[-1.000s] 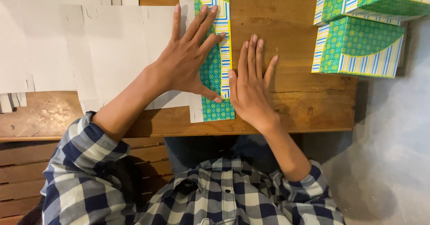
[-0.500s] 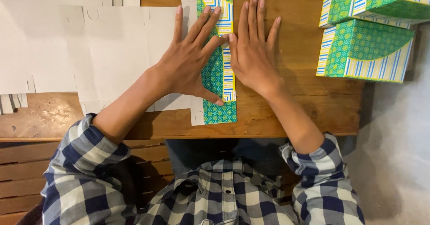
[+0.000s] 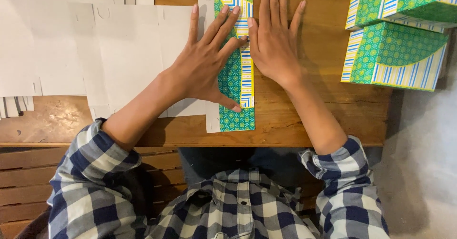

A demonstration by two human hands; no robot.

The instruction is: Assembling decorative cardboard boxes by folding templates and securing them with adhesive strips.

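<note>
A flat cardboard sheet, white on its inner side (image 3: 128,53), lies on the wooden table (image 3: 314,120). Its right edge is folded over into a green patterned flap (image 3: 235,82) with a blue, yellow and white striped border. My left hand (image 3: 207,63) lies flat with spread fingers across the white sheet and the flap, thumb pressing near the flap's lower part. My right hand (image 3: 273,39) lies flat beside the flap's right edge, fingers pointing away from me, thumb touching the striped border.
Two folded green patterned boxes (image 3: 395,53) with striped trim are stacked at the table's right end. More white cardboard sheets (image 3: 38,39) cover the left of the table. A wooden bench (image 3: 28,177) sits below the table edge; grey floor shows at right.
My right hand has slid away from me along the flap's right edge, from near the table's front toward the far side. My left hand has stayed pressed in place.
</note>
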